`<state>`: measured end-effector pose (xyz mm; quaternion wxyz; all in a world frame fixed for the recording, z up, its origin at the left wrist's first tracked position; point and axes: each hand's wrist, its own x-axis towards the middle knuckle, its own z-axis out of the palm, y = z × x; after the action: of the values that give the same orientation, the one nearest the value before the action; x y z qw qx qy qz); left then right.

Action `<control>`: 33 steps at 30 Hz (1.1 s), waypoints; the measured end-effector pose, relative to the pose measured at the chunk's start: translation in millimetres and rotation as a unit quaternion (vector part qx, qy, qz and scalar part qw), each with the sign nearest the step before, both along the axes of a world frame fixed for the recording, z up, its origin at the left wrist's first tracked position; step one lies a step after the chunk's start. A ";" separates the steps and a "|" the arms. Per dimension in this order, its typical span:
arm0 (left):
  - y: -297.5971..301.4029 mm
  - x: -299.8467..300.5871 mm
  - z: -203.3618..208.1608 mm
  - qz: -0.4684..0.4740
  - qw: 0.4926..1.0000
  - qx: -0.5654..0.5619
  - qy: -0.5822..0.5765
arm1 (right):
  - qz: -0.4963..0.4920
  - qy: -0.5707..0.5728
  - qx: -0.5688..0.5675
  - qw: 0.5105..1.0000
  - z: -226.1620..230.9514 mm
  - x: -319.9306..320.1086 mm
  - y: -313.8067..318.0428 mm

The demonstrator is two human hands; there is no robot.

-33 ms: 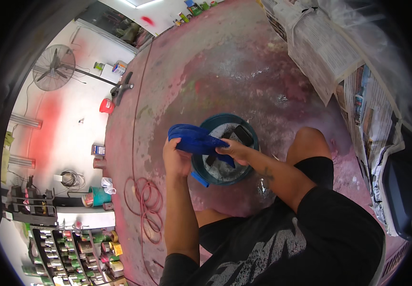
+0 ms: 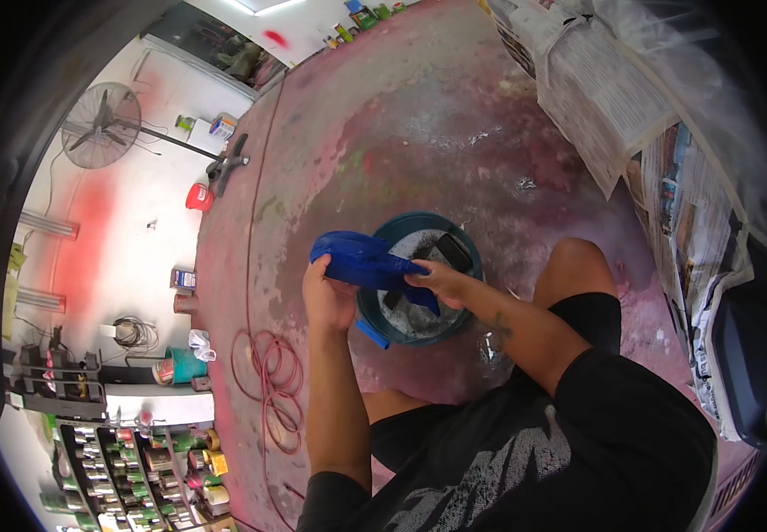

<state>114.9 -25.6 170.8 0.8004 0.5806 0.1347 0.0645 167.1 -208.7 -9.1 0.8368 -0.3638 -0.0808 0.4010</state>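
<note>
A blue cloth (image 2: 352, 257) is stretched between my two hands over the left part of a dark teal tub. My left hand (image 2: 330, 295) grips the bulky, bunched end from below, its thumb on the near side. Whether anything lies inside the folds cannot be seen. The narrower end is pinched by my right hand (image 2: 439, 284), and a loose tail hangs below it into the tub. The round tub (image 2: 465, 312) stands on the floor, holding foamy water and a dark, blocky part (image 2: 451, 253). A blue item (image 2: 372, 334) lies against its near left side.
Coiled red hose (image 2: 279, 377) lies on the stained floor to the left. Along the left wall stand a pedestal fan (image 2: 101, 126), a red bucket (image 2: 198, 197) and a rack of cans (image 2: 122, 474). Paper and plastic sheeting (image 2: 610, 89) covers a large object at right.
The cloth's folds have shifted slightly, and its loose tail hangs a little lower beneath my right hand. Both hands stay in nearly the same place.
</note>
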 end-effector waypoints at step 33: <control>-32.6 -38.4 -73.3 0.034 0.882 0.469 -0.016 | -0.124 -0.534 -0.353 0.758 86.6 83.8 -14.9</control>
<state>76.6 -58.3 97.6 0.4341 0.8821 0.0949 0.1565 250.9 -223.6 77.4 0.5128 -0.7953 -0.3214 0.0343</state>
